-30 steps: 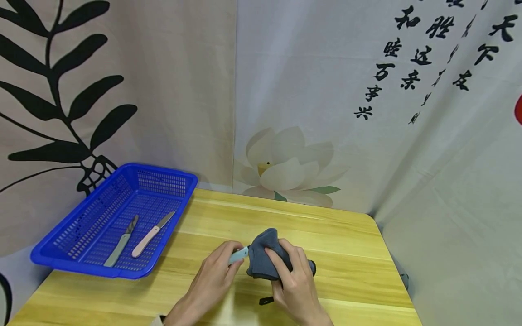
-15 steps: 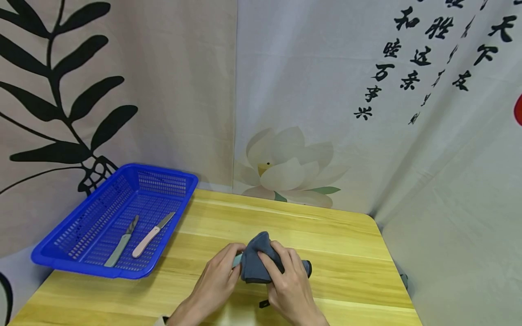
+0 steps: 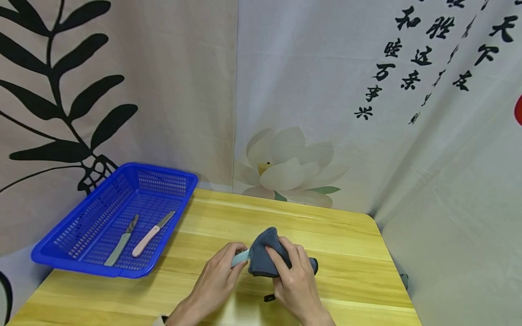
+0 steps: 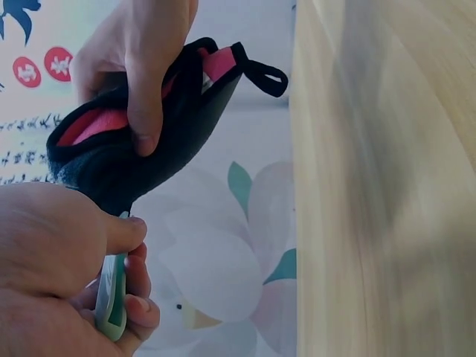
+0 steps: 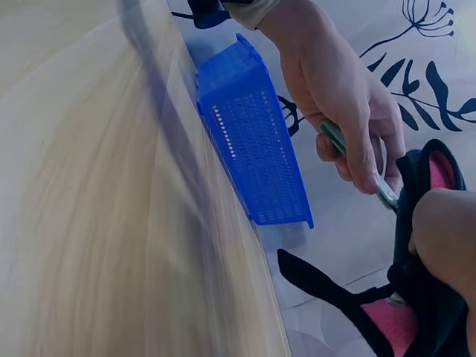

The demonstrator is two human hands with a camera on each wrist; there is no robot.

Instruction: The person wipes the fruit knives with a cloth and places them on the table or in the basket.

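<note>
My left hand (image 3: 216, 277) pinches the pale mint handle of a knife (image 3: 240, 258) between thumb and fingers. The blade side points right and is hidden inside a folded grey-blue cloth (image 3: 261, 260). Gripping that cloth from the right is my right hand (image 3: 297, 283), its thumb lying across the near face. In the left wrist view the cloth (image 4: 178, 149) shows a black edge, a pink-red inner side and a black hanging loop, and the handle (image 4: 111, 294) runs down through the curled left fingers. Both hands are held above the wooden table.
To the left stands a blue plastic basket (image 3: 85, 268) with perforated walls. Inside it lie a knife with a grey-green handle (image 3: 118, 249) and a knife with a pale pink handle (image 3: 146, 241). A printed curtain (image 3: 183, 90) hangs behind the wooden table (image 3: 346, 253).
Half a second ago the cloth had slid left along the knife, close to the left fingers. Now it has moved back right with the right hand, baring more of the handle.
</note>
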